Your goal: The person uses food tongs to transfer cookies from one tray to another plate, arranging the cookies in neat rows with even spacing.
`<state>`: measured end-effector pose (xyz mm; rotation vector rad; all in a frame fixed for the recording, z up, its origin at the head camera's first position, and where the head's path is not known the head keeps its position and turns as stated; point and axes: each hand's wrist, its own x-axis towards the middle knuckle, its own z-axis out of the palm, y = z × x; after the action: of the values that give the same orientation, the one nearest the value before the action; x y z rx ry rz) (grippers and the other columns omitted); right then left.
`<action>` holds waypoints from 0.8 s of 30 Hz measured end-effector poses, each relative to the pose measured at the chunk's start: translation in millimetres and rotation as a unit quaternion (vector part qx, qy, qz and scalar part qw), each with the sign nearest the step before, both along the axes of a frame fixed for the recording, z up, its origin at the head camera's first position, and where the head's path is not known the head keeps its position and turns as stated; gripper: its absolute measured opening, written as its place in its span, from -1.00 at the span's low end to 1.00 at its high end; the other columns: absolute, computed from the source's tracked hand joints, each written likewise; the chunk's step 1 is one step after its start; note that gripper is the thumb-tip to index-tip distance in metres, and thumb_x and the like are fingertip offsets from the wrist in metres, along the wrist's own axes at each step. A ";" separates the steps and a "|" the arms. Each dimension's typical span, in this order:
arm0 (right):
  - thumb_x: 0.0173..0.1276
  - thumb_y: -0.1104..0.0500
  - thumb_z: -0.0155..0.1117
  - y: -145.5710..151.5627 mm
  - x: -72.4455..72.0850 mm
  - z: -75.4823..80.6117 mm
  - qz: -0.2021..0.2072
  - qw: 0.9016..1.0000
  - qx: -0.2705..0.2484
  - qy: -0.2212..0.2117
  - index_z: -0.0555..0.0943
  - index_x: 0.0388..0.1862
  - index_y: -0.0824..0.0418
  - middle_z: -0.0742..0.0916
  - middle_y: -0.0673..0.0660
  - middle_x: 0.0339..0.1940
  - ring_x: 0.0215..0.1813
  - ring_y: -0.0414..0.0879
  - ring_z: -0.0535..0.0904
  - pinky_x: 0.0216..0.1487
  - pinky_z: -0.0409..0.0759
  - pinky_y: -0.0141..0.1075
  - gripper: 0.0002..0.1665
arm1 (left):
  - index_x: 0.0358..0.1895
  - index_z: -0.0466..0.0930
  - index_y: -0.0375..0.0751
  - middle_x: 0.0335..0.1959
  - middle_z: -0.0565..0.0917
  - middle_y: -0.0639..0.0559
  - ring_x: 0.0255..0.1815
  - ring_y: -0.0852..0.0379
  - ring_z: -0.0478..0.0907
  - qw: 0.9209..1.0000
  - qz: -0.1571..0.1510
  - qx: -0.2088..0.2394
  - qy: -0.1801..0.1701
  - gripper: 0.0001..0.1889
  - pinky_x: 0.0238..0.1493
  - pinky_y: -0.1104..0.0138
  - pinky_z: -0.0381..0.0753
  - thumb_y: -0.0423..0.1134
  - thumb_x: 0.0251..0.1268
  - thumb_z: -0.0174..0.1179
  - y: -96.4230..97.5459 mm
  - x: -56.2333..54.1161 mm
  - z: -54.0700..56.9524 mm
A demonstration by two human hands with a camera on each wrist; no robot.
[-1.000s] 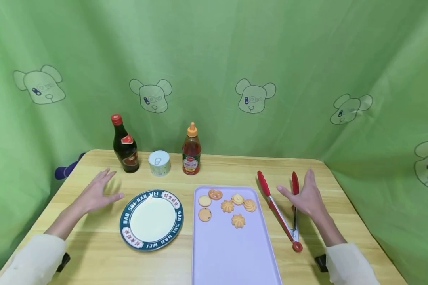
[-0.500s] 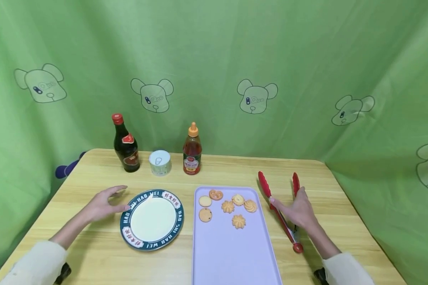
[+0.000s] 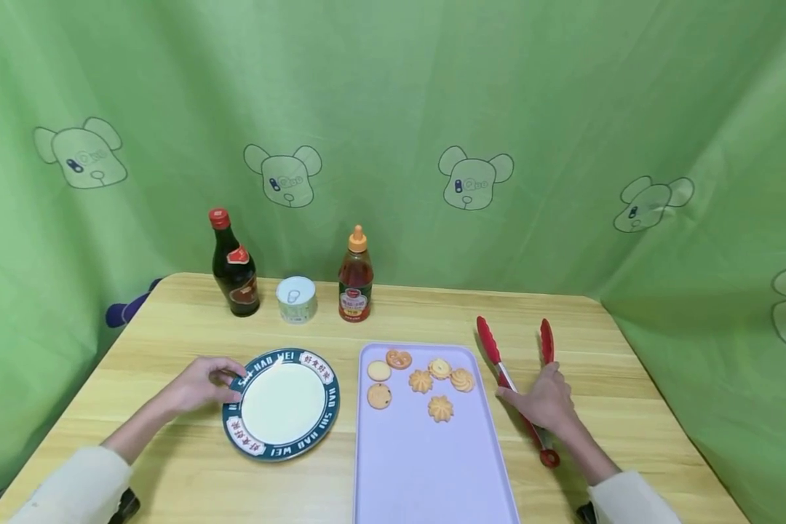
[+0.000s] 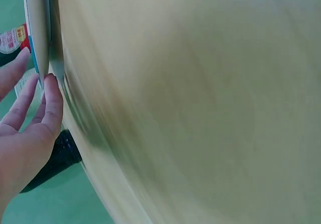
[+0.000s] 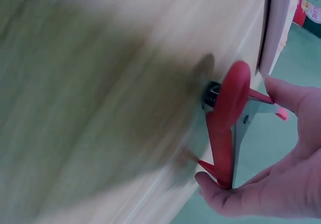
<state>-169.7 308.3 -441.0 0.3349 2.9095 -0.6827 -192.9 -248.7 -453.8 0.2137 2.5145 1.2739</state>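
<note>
A white plate [image 3: 283,404] with a dark green lettered rim lies on the table at left. At its left edge my left hand [image 3: 199,386] holds the rim between bent fingers; in the left wrist view, fingertips [image 4: 52,81] meet the edge. To the right, red-and-silver tongs [image 3: 489,342] lie spread on the table. My right hand [image 3: 546,400] spans them, thumb at one arm and fingers curled at the other, as the right wrist view shows with the tongs' red end [image 5: 233,91] nearest. The palm hides part of the tongs in the head view.
Between the hands lies a lilac tray [image 3: 432,466] with several cookies [image 3: 421,380] and a pretzel [image 3: 399,359] in its far part. Behind stand a dark bottle [image 3: 234,269], a pull-tab can [image 3: 297,300] and a sauce bottle [image 3: 356,280]. A green curtain [image 3: 393,87] hangs beyond the table.
My left hand has come down and right onto the plate's rim, its fingers bending. My right hand has lowered onto the tongs and closed around their arms. Plate and tongs stay in place.
</note>
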 end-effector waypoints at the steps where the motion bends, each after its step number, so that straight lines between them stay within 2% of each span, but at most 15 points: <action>1: 0.12 -0.28 0.30 -0.7 0.5 -0.9 -0.002 1.000 0.009 -0.004 -0.39 0.31 0.75 0.09 0.78 0.28 0.18 0.63 0.21 0.07 0.40 0.28 0.48 | -0.03 0.58 -0.32 -0.05 0.60 -0.18 -0.11 0.04 0.52 1.000 0.002 -0.002 -0.004 -0.57 -0.15 0.31 0.54 -0.32 -0.05 0.39 1.3 1.1 -0.9; 4: 0.12 -0.30 0.28 -2.0 1.1 -3.8 -0.005 1.000 0.026 -0.010 -0.38 0.31 0.75 0.10 0.79 0.27 0.22 0.66 0.13 0.10 0.33 0.34 0.48 | -0.05 0.59 -0.31 -0.06 0.60 -0.18 -0.13 0.03 0.51 1.000 0.015 -0.011 -0.015 -0.58 -0.18 0.31 0.53 -0.37 -0.08 0.39 4.3 3.5 -3.0; 9: 0.15 -0.21 0.30 -2.4 -0.1 -3.3 0.001 1.000 0.019 -0.007 -0.40 0.29 0.77 0.17 0.82 0.15 0.13 0.61 0.26 0.02 0.42 0.28 0.45 | -0.05 0.61 -0.29 -0.07 0.60 -0.17 -0.13 0.02 0.49 0.999 0.032 -0.031 -0.018 -0.59 -0.20 0.32 0.52 -0.40 -0.09 0.38 7.0 4.1 -2.9; 13: 0.18 -0.16 0.27 -1.6 -4.6 4.1 0.013 1.000 0.012 -0.015 -0.38 0.28 0.80 0.19 0.82 0.09 0.04 0.54 0.35 -0.07 0.50 0.21 0.39 | -0.05 0.61 -0.29 -0.10 0.60 -0.16 -0.14 0.01 0.48 0.998 0.037 -0.041 -0.017 -0.58 -0.20 0.31 0.51 -0.39 -0.10 0.39 7.2 3.8 -1.4; 18: 0.21 -0.18 0.24 -0.5 -12.7 16.3 0.019 1.000 -0.007 -0.006 -0.40 0.29 0.77 0.15 0.81 0.14 0.09 0.57 0.32 -0.03 0.48 0.24 0.37 | -0.05 0.60 -0.28 -0.09 0.60 -0.16 -0.13 0.01 0.48 0.998 0.042 -0.051 -0.013 -0.57 -0.18 0.28 0.52 -0.38 -0.12 0.40 6.6 3.8 -0.7; 22: 0.14 -0.21 0.31 0.9 -15.9 21.0 0.006 1.000 -0.015 0.019 -0.23 0.33 0.74 0.20 0.75 0.16 0.09 0.53 0.33 -0.01 0.49 0.22 0.36 | -0.04 0.60 -0.28 -0.07 0.60 -0.17 -0.12 0.01 0.49 0.998 0.042 -0.054 -0.014 -0.56 -0.16 0.25 0.53 -0.37 -0.12 0.40 7.5 3.6 -1.2; 24: 0.09 -0.24 0.35 1.9 -16.4 22.2 -0.002 0.999 -0.017 0.038 -0.09 0.31 0.73 0.28 0.70 0.12 0.01 0.44 0.40 -0.10 0.54 0.14 0.33 | -0.04 0.60 -0.28 -0.09 0.60 -0.16 -0.13 0.01 0.49 0.998 0.041 -0.052 -0.016 -0.56 -0.17 0.26 0.53 -0.37 -0.12 0.41 8.7 3.1 -1.6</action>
<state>-186.1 310.2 -418.8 0.3177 2.9655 -0.7608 -189.8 -240.1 -455.4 0.0662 2.5778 1.1627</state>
